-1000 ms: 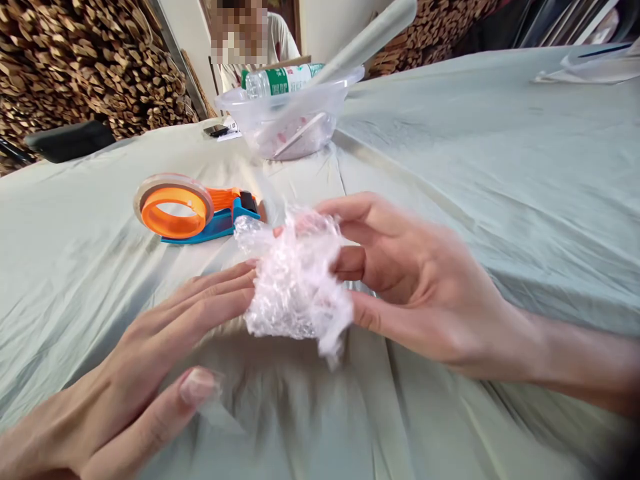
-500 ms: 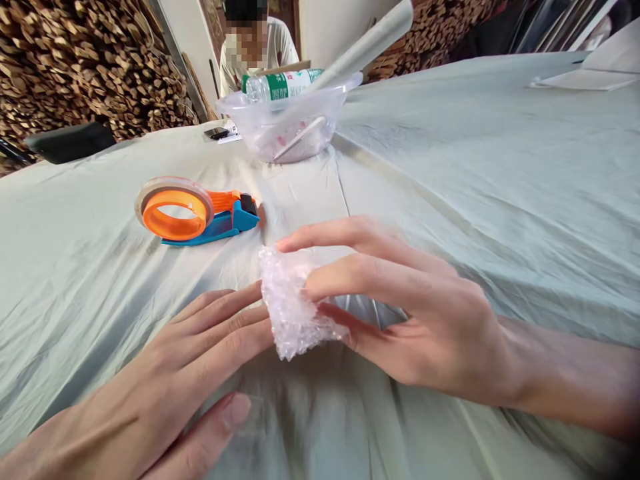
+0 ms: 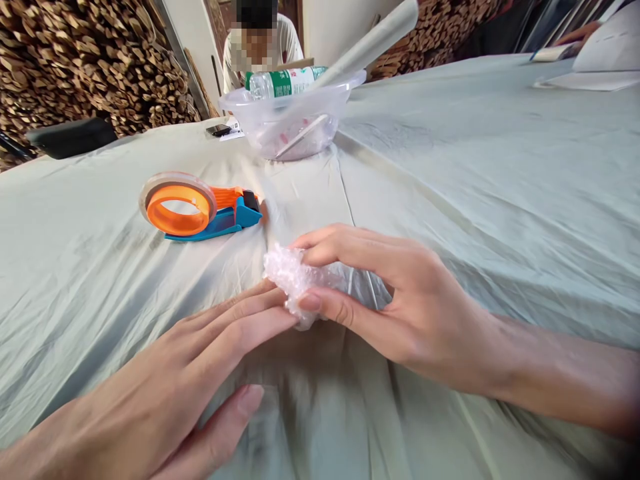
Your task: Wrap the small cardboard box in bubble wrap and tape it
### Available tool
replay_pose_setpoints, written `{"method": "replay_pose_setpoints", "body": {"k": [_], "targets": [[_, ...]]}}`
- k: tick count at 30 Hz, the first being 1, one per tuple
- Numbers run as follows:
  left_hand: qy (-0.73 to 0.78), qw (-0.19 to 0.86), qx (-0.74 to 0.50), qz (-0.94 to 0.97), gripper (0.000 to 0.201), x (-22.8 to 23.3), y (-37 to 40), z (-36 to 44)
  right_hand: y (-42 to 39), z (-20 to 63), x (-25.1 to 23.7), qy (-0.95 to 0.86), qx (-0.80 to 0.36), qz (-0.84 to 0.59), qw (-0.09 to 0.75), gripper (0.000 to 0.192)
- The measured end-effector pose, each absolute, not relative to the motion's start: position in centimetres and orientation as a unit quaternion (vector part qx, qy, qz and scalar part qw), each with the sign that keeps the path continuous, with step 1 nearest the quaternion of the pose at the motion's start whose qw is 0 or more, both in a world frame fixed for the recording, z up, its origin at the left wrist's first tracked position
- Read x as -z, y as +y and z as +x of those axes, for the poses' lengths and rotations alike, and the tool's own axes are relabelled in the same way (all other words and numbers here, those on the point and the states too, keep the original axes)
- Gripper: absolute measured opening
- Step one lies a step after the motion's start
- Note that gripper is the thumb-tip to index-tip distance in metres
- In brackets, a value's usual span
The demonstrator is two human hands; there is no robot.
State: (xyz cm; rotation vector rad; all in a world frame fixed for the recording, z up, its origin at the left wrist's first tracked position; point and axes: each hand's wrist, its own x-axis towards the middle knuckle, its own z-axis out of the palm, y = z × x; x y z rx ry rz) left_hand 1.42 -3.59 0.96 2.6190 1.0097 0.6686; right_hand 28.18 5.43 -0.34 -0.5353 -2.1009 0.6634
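Your right hand [image 3: 400,300] pinches the bubble wrap [image 3: 295,277], near the tape dispenser [image 3: 200,210]. Your left hand [image 3: 165,393] lies spread, fingertips touching it. It looks light and crushable; grip its edges.

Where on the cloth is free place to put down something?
Free: the cloth right of the bowl and beyond the right hand. Crowded: between tape dispenser, bubble wrap and left hand.

Orange tape dispenser [image 3: 193,207], clear bowl [image 3: 293,113], green-labelled bottle [image 3: 280,81], phone [image 3: 219,130], stacked wood [image 3: 75,60]
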Motion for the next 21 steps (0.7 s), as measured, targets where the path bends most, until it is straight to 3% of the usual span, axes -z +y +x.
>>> {"method": "replay_pose_setpoints", "body": {"k": [6,10,16,21], "targets": [[0.364,0.165,-0.344,0.85,0.046,-0.1,-3.5,0.9,5.8,28.1,-0.2,-0.814,-0.316,-0.253,0.417,0.014],[0.328,0.069,-0.372,0.865,0.054,-0.4,-2.5,1.4,6.2,27.8,0.1,-0.798,-0.309,-0.237,0.46,0.019],[0.408,-0.039,-0.452,0.792,0.031,-0.6,-1.8,1.6,6.2,27.9,0.3,-0.827,-0.276,-0.201,0.445,0.015],[0.493,0.029,-0.529,0.69,0.019,-0.7,-1.8,3.1,6.1,28.0,0.3,-0.853,-0.21,-0.194,0.437,0.011]]}}
